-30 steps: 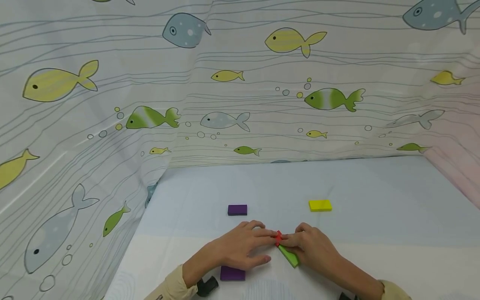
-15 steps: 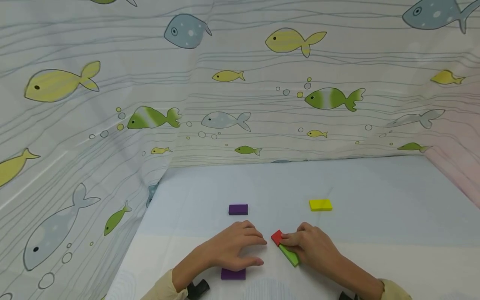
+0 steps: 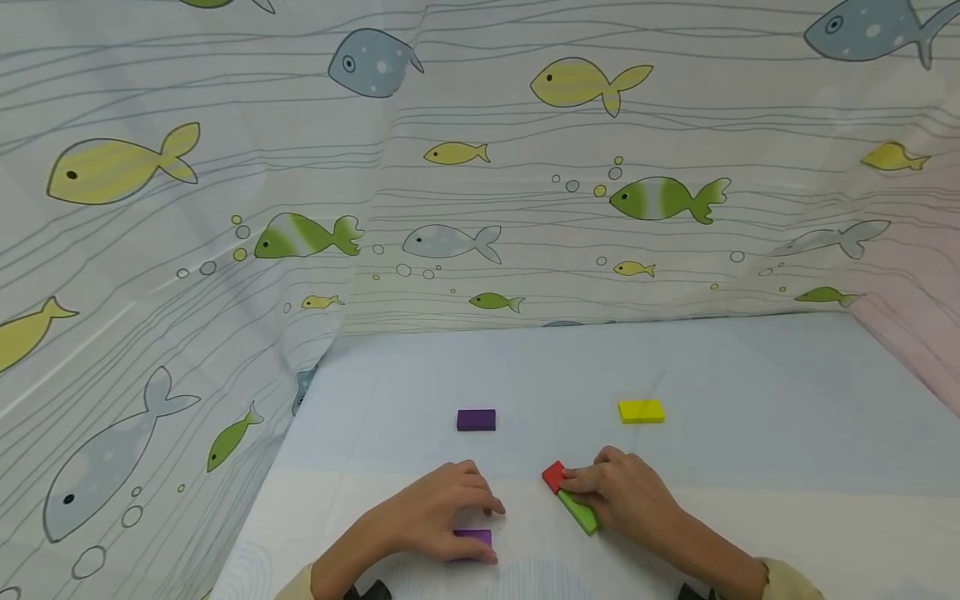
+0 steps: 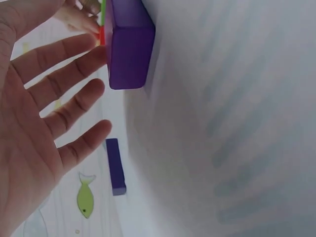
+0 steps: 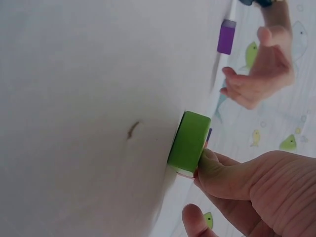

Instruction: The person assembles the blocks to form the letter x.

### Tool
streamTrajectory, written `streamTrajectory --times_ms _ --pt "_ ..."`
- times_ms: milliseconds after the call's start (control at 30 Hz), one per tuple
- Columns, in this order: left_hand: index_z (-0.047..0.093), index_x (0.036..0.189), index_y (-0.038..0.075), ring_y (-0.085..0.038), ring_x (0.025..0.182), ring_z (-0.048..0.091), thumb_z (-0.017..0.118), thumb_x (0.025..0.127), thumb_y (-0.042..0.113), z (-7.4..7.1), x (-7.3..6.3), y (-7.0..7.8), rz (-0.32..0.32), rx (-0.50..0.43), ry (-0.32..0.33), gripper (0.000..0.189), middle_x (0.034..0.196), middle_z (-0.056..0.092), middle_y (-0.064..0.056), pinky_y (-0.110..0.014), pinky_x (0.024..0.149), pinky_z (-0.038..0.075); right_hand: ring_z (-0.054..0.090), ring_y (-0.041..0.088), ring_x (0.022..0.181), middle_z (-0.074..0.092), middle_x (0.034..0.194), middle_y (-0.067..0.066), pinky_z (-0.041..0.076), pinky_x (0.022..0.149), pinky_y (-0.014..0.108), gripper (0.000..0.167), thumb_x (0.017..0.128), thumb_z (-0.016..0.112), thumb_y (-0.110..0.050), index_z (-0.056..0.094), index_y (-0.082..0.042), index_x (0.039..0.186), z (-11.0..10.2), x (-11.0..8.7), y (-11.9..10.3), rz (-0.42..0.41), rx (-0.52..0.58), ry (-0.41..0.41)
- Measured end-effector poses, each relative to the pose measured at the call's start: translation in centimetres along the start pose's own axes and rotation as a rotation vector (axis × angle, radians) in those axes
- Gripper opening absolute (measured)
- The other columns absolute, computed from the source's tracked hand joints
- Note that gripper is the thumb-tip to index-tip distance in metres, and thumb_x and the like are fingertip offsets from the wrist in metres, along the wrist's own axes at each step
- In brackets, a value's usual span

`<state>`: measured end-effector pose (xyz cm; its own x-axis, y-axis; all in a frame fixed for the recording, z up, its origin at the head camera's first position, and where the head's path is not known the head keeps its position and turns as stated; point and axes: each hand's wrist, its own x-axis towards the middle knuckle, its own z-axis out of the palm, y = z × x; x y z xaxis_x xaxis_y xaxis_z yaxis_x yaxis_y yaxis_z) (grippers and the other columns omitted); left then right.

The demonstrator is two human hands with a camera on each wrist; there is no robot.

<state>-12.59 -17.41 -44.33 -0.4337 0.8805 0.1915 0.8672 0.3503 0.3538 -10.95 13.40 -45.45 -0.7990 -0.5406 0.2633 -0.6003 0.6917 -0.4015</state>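
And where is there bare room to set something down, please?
Free: between the far purple block and yellow block, and right of it. Crowded: red block and green block at the right hand; nearer purple block at the left hand.

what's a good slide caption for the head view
Right grip on the green block, red block at its end; left grip at the nearer purple block.
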Motion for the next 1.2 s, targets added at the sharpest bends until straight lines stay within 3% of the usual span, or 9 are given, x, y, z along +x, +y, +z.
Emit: streamTrajectory --times_ms 233,467,933,1200 --pt "0.072 0.106 0.021 0.001 0.090 0.049 0.074 0.082 0.056 0.1 -1.1 -0.2 0.041 -0.046 0.049 0.042 0.093 0.065 0.016 -0.017 0.080 0.040 0.051 0.009 0.074 0.074 0.103 -0.008 0.040 0.055 0.020 0.025 0.080 0.082 -0.013 0.080 -0.020 0.103 0.0 -0.1 0.1 -0.002 -0.006 0.001" --pt "0.074 0.104 0.020 0.001 0.088 0.049 0.077 0.080 0.053 0.2 -1.7 -0.1 0.020 -0.101 0.066 0.041 0.093 0.067 0.014 -0.014 0.079 0.039 0.050 0.008 0.071 0.074 0.103 -0.006 0.037 0.053 0.018 0.024 0.080 0.081 -0.012 0.080 -0.019 0.103 0.1 -0.1 0.1 -0.023 0.011 0.016" --pt "0.074 0.102 0.019 0.000 0.088 0.051 0.082 0.077 0.048 0.2 -2.6 -0.5 0.032 -0.100 0.096 0.040 0.091 0.066 0.014 -0.014 0.077 0.039 0.049 0.007 0.071 0.074 0.103 -0.005 0.037 0.053 0.018 0.024 0.080 0.082 -0.012 0.080 -0.018 0.103 0.0 -0.1 -0.1 -0.013 0.009 0.005" --pt "0.073 0.102 0.021 0.001 0.088 0.049 0.082 0.078 0.045 0.2 -2.7 -0.6 0.063 -0.049 0.094 0.036 0.092 0.065 0.016 -0.012 0.077 0.037 0.048 0.007 0.070 0.074 0.104 -0.005 0.037 0.053 0.018 0.024 0.080 0.081 -0.012 0.080 -0.018 0.103 -0.1 -0.1 -0.1 -0.007 0.011 0.004"
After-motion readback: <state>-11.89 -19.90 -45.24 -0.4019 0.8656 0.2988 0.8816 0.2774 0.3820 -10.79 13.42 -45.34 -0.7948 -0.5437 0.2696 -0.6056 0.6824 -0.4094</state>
